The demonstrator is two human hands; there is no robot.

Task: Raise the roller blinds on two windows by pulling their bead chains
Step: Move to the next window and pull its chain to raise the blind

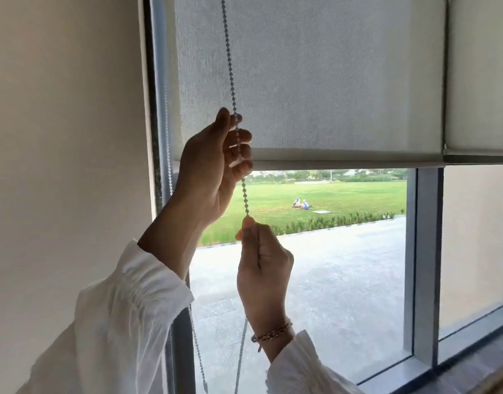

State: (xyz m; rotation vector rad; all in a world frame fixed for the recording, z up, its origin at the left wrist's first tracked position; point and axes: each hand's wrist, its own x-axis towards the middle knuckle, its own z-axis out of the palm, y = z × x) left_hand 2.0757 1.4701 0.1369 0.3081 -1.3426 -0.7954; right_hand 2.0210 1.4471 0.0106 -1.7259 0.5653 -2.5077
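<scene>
A grey roller blind (pixel 315 81) covers the upper part of the left window, its bottom bar (pixel 344 160) a little above mid-height. A grey bead chain (pixel 230 66) hangs in front of it. My left hand (pixel 213 169) is curled loosely round the chain near the bottom bar. Just below, my right hand (pixel 264 268) pinches the same strand between thumb and fingers. The chain's other strand (pixel 167 137) runs down along the window frame. A second blind (pixel 480 81) covers the right window to about the same height.
A cream wall (pixel 65 137) fills the left side. A grey mullion (pixel 426 251) separates the two windows, with the sill at the lower right. White sleeves cover both forearms. Outside lie pavement and a green lawn.
</scene>
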